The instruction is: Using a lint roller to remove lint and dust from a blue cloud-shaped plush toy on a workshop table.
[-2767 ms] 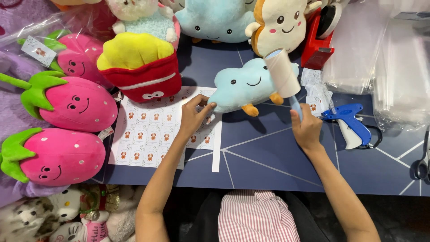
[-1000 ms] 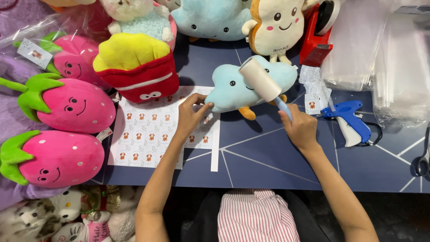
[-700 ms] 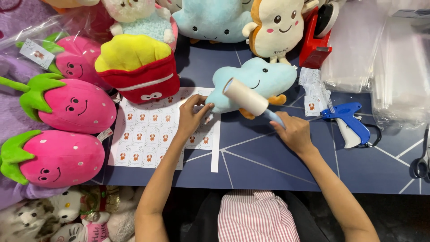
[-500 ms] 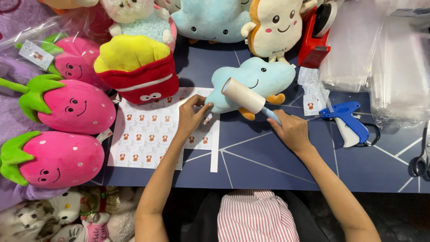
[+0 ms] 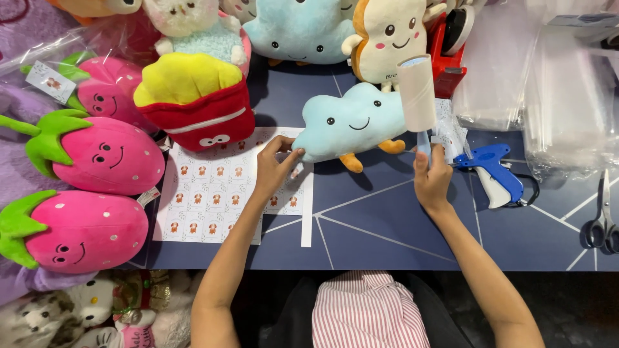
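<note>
A light blue cloud plush [image 5: 351, 122] with orange feet lies on the dark blue table [image 5: 387, 225]. My left hand [image 5: 274, 166] grips its left edge, resting over a white sticker sheet [image 5: 219, 190]. My right hand [image 5: 432, 177] holds the blue handle of a lint roller [image 5: 417, 93], whose pale roll stands upright at the plush's right end, over its edge.
Pink strawberry plushes [image 5: 97, 154] lie at the left, a red and yellow fries plush [image 5: 193, 100] behind the sheet, a toast plush [image 5: 387, 38] and a bigger blue plush [image 5: 296, 29] at the back. A blue tagging gun [image 5: 493, 174], clear bags [image 5: 554, 84], scissors [image 5: 603, 219] and a red tape dispenser [image 5: 451, 45] are at the right.
The lint roller swept left across the cloud plush, then came back right and now stands upright at its right end. My left hand stayed on the plush's left edge.
</note>
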